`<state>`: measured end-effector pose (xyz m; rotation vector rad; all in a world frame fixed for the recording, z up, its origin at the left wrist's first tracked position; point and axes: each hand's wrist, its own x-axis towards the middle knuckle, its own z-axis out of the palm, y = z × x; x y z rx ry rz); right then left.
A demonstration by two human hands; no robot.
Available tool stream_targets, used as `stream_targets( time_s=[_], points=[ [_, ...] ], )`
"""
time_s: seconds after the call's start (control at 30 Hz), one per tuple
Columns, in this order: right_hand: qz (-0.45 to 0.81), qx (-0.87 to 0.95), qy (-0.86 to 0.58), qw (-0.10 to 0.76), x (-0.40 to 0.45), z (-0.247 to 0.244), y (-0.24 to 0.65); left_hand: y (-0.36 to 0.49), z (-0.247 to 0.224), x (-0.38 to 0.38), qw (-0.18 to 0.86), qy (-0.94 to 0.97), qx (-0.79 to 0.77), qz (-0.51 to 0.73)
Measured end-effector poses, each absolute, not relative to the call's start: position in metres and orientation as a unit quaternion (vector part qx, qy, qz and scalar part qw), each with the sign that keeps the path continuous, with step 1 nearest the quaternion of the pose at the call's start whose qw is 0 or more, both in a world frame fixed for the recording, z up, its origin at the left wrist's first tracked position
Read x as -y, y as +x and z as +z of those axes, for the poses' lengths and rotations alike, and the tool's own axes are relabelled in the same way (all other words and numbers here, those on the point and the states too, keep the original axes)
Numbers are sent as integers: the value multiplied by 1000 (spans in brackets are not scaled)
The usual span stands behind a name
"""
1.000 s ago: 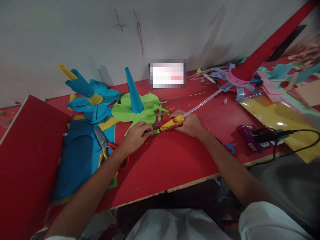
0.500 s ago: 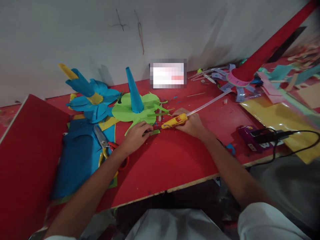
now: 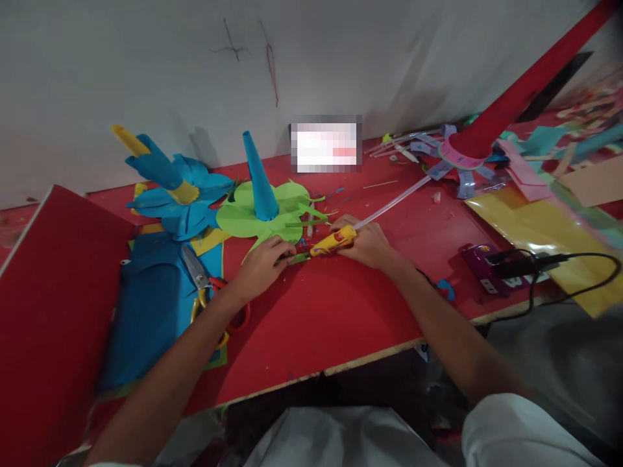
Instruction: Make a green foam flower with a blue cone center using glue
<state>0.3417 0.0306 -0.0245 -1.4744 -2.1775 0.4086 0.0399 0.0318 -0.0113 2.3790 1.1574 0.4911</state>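
My right hand [image 3: 370,245] is closed round a yellow glue gun [image 3: 335,240], with a clear glue stick [image 3: 394,202] sticking out of its back end. The gun's tip points left, near a small green paper strip [image 3: 300,258]. My left hand [image 3: 267,263] pinches the other end of that strip against the red table. Just behind my left hand lies a green paper flower shape [image 3: 292,204], with a blue paper cone [image 3: 261,188] upright on it. Thin green strips reach from the flower toward my right hand.
A blue paper flower [image 3: 204,185] stands at the left. Scissors [image 3: 195,267] lie on blue sheets [image 3: 146,305] beside a raised red panel [image 3: 58,311]. At the right are a purple box [image 3: 487,266] with a black cable, a yellow sheet [image 3: 516,227] and a red cone [image 3: 511,104].
The glue gun has shifted slightly left and down, and its glue stick is at a steeper slant. My left hand has hardly moved and still pinches the strip.
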Motion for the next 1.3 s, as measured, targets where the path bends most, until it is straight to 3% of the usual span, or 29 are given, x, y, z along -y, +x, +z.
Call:
stream_targets(
  time_s=[0.6, 1.3],
  points=[
    [148, 805, -523, 239, -30, -21, 341, -4, 19, -58, 359, 861, -353, 71],
    [139, 794, -554, 209, -30, -23, 342, -15, 17, -61, 374, 880, -290, 42]
  ],
)
